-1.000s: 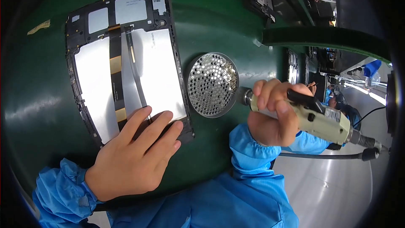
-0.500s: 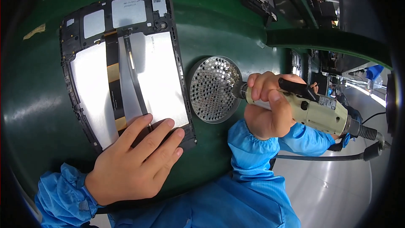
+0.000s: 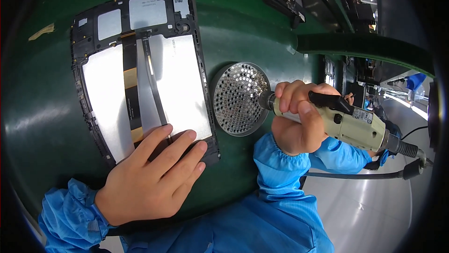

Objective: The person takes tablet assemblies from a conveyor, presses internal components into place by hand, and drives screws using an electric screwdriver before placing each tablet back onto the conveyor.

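Note:
My left hand (image 3: 152, 178) lies flat with its fingers spread over the near end of an opened tablet body (image 3: 184, 84). The body has a black frame, silver panels and a dark ribbon cable (image 3: 132, 98) with gold bands running down its middle. In my right hand (image 3: 301, 117) is a pale green electric screwdriver (image 3: 348, 124), held sideways with the fingers wrapped around its front. Its nose points left over the right rim of a round tray (image 3: 238, 101) full of holes, with small silver screws in part of it. The screwdriver's tip is hard to make out there.
A green mat covers the bench (image 3: 234, 24). A torn tan strip (image 3: 42, 32) lies at the far left. More black device parts (image 3: 285, 0) sit at the back. A curved green rail (image 3: 365, 47) crosses at right, and a cable (image 3: 355, 175) hangs below the screwdriver.
The tablet body has shifted slightly to the right in the picture, and my left hand with it. The screwdriver and my right hand are nearly where they were, over the tray.

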`<action>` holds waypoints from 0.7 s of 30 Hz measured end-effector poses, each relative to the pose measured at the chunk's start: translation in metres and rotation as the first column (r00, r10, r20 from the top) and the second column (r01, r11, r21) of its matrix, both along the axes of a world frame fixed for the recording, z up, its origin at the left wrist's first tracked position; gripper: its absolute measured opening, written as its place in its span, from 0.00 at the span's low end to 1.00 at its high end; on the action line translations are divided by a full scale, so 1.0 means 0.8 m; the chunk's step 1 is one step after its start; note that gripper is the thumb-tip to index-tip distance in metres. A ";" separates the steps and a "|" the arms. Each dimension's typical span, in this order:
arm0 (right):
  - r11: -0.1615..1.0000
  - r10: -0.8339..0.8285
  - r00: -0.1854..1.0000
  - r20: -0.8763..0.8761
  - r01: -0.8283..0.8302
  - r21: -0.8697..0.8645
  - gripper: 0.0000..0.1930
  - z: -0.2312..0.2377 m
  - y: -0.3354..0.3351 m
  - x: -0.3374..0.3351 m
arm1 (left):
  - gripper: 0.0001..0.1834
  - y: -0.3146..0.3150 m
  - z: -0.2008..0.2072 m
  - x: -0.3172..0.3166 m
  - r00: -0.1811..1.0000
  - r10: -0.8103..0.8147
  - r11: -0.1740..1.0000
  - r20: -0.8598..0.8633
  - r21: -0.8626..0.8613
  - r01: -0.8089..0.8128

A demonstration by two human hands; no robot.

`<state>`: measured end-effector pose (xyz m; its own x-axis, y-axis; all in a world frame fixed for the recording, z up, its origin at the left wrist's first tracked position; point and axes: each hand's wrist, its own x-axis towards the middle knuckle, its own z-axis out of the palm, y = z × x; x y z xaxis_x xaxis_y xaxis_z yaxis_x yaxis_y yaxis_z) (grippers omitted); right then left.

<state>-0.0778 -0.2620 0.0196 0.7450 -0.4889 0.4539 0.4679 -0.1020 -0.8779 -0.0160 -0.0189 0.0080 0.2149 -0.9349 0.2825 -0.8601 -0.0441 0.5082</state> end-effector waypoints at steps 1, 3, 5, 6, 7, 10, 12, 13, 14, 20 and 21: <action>1.000 -0.007 1.000 -0.003 0.007 0.006 0.18 0.000 0.000 -0.001 | 0.10 -0.001 -0.002 0.000 1.000 -0.001 1.000 0.009 -0.009 0.001; 0.999 -0.023 1.000 -0.014 0.024 0.021 0.18 0.001 0.001 -0.001 | 0.10 -0.001 -0.003 0.000 1.000 -0.001 1.000 0.022 -0.021 0.002; 0.999 -0.032 0.999 -0.023 0.033 0.041 0.18 0.001 0.002 0.000 | 0.10 0.000 -0.001 0.001 1.000 -0.002 1.000 0.026 -0.019 0.003; 0.997 -0.043 0.999 -0.020 0.044 0.058 0.18 0.001 0.003 0.001 | 0.10 0.000 -0.001 0.001 1.000 0.003 1.000 0.030 -0.019 -0.003; 0.996 -0.063 0.998 -0.020 0.064 0.069 0.18 0.002 0.003 0.000 | 0.10 -0.001 -0.003 0.001 0.999 -0.002 1.000 0.032 -0.031 0.003; 0.994 -0.105 0.994 -0.017 0.105 0.038 0.18 0.001 0.002 -0.001 | 0.10 -0.002 -0.005 0.002 0.999 -0.011 0.999 0.040 -0.046 0.013; 0.993 -0.108 0.994 -0.019 0.109 0.038 0.18 0.001 0.004 -0.001 | 0.10 0.000 -0.004 0.003 0.999 -0.012 0.999 0.048 -0.046 0.014; 0.993 -0.113 0.993 -0.024 0.114 0.037 0.18 0.002 0.005 -0.001 | 0.10 0.000 -0.002 0.003 0.999 -0.017 0.999 0.046 -0.043 0.019; 0.993 -0.110 0.994 -0.022 0.111 0.036 0.18 0.002 0.005 -0.001 | 0.11 0.001 -0.001 0.004 0.999 -0.023 0.999 0.043 -0.041 0.024; 0.996 -0.084 0.996 -0.014 0.084 0.008 0.18 0.003 0.005 0.000 | 0.11 0.004 -0.003 0.004 0.998 -0.033 0.998 0.059 -0.045 0.036; 0.996 -0.084 0.996 -0.005 0.084 0.007 0.18 0.002 0.003 -0.001 | 0.11 0.003 -0.002 0.005 0.998 -0.032 0.998 0.060 -0.045 0.035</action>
